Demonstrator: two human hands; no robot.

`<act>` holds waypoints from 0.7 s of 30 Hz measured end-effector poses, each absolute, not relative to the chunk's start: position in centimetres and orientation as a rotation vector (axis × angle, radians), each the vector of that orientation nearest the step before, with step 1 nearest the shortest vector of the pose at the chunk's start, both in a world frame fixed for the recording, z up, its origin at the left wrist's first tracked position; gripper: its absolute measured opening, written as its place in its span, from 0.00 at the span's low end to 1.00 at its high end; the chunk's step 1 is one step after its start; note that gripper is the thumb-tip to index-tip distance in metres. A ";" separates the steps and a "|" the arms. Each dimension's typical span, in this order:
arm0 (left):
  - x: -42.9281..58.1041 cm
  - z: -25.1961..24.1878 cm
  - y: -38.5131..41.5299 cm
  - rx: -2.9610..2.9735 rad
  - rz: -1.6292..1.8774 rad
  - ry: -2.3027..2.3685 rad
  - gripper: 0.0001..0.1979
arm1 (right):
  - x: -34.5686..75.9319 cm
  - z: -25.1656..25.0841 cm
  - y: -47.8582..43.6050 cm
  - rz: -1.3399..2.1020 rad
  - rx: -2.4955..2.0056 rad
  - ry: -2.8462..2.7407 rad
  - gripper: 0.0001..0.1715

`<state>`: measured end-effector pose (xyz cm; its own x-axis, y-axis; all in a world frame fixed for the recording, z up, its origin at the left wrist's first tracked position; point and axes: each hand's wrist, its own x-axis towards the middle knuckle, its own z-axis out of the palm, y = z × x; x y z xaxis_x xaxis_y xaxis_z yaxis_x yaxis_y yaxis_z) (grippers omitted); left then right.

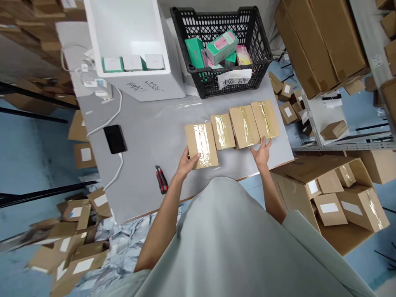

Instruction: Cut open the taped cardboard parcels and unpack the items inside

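Four sides of brown cardboard and shiny tape mark the row of small taped boxes on the grey table. My left hand (186,163) grips the leftmost cardboard box (198,138), thumb on its top and fingers along its left side. My right hand (261,154) has its fingers spread against the near edge of the rightmost box (266,117); its thumb is by the corner of the neighbouring box (244,128). Between them sits a smaller box (222,132). A red and black box cutter (161,180) lies left of my left hand.
At the table's back stand a white bin (148,86) with small boxes and a black crate (225,76) with green and pink boxes. A phone (115,139) and white cable lie left. An open carton (293,198) of boxes stands right; opened cartons (77,255) lie on the floor at left.
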<state>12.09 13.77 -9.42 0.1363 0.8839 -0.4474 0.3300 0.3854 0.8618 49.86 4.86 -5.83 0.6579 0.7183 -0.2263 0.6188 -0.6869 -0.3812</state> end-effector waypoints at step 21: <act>19.7 -6.9 9.9 1.821 0.040 1.801 0.77 | 53.1 -7.9 8.4 0.663 -2.411 -1.211 0.96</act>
